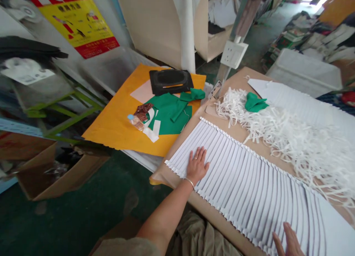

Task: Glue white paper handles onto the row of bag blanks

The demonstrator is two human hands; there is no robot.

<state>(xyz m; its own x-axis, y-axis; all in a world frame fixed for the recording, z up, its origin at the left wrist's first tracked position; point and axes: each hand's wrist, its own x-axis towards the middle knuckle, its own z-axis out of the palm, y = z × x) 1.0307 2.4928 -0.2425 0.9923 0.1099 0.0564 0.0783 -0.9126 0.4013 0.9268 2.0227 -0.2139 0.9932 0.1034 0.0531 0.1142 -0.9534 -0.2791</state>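
— On the brown table (166,176), what is listed?

— White sheets (244,174): one long row, overlapped like shingles, stepped along both sides.

— Hands?

— Left hand (197,166): laid flat on the row's left part, fingers slightly parted, nothing gripped. Right hand (290,241): partly out of view, thumb and finger apart, nothing seen held; whether the row is touched cannot be told.

— Handling?

— Judged light, thin, easily slid out of step or creased; best steadied by a flat palm or pinched at the stepped sides.

— Room?

— Row closely bordered by the near table edge; beyond, a band of tabletop, narrowed rightward by heaped white trimmings (305,141), with a green scrap (255,102) laid on top.
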